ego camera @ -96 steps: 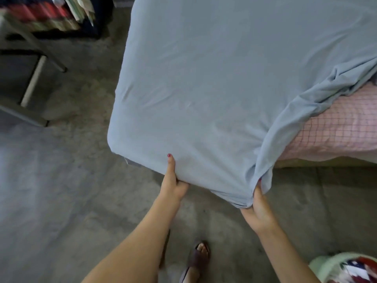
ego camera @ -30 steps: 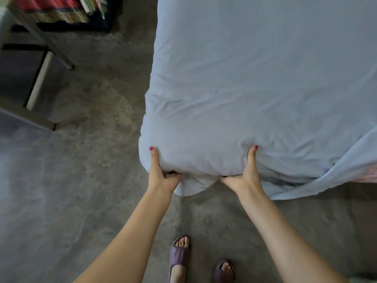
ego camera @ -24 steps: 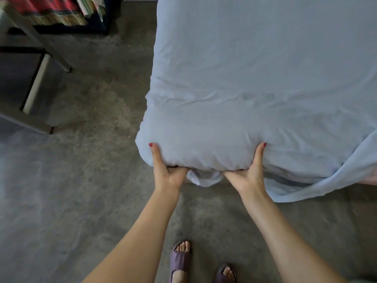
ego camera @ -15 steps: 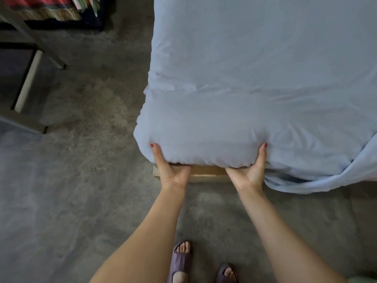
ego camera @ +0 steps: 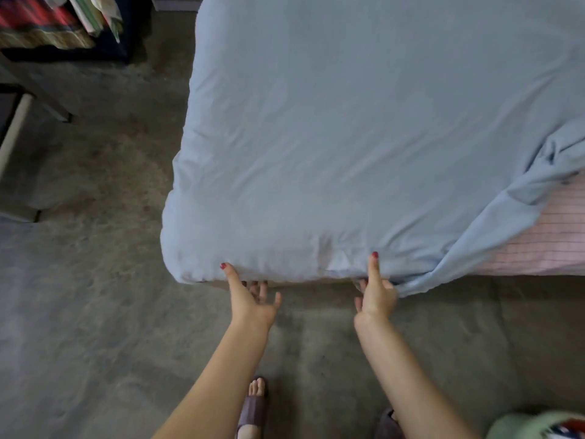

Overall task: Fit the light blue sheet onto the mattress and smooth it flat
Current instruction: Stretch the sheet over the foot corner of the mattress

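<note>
Head view: our left hand and right hand, fingers loose, touch the sheet; soft, light cloth, we'd grip its slack hem beside our right hand.

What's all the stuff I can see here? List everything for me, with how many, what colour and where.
light blue cotton sheet: one, light blue, spread over the bed, near left corner covered, bunched and loose at right
pink checked mattress cover: one, pink with dark grid lines, bare at the right edge
grey concrete floor: one, grey, left of and below the bed
stacked folded fabrics: several, red, green and patterned, top left corner
metal-legged frame: one, pale, far left
purple slippers: two, on the feet, bottom centre
left hand: one, fingers spread at the sheet's lower edge
right hand: one, thumb up against the sheet's edge
</note>
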